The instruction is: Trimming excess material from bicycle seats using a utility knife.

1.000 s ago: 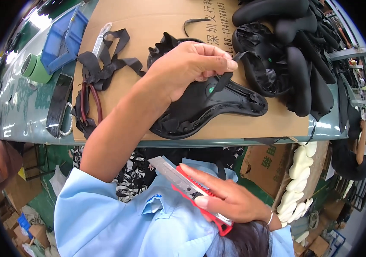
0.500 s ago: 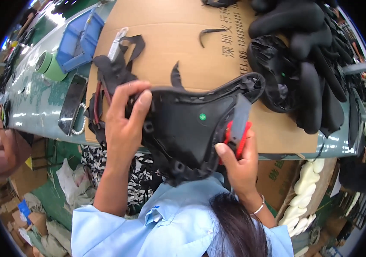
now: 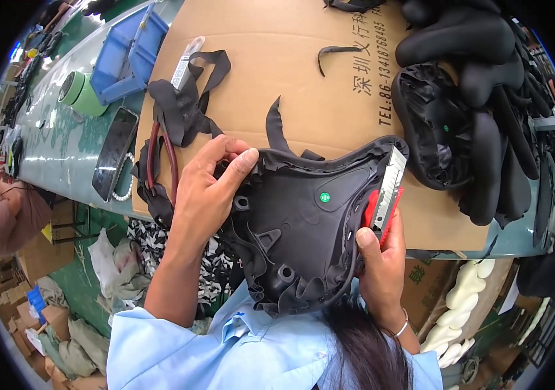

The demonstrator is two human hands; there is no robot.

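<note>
A person in a light blue shirt holds a black moulded plastic bicycle saddle shell (image 3: 303,227) upside down at the near edge of the desk, close to their chest. The shell's ribbed underside faces up, with a small green round sticker (image 3: 324,196) near its middle and loose black cover fabric ruffled around its rim.

The left hand (image 3: 209,192) is closed on the shell's left edge, thumb and fingers pinching the fabric folded over the rim. The right hand (image 3: 381,257) is wrapped around a red-handled utility knife with a silver blade (image 3: 386,195), the blade lying against the shell's right edge, while the fingers also brace that side of the shell.

The shell rests over the near edge of a large brown cardboard sheet (image 3: 277,71) that covers the grey-green desk (image 3: 76,143). To the right, touching one another, lies a heap of finished black padded saddles (image 3: 479,117). To the left of the left hand sits a tangle of black fabric offcuts (image 3: 183,104) with a dark red looped cord (image 3: 160,162). Further left lie a black smartphone (image 3: 113,153), a green roll of tape (image 3: 79,94) and, at the far side, a blue plastic bin (image 3: 128,55). A curved black fabric scrap (image 3: 336,52) lies alone on the far cardboard
</note>
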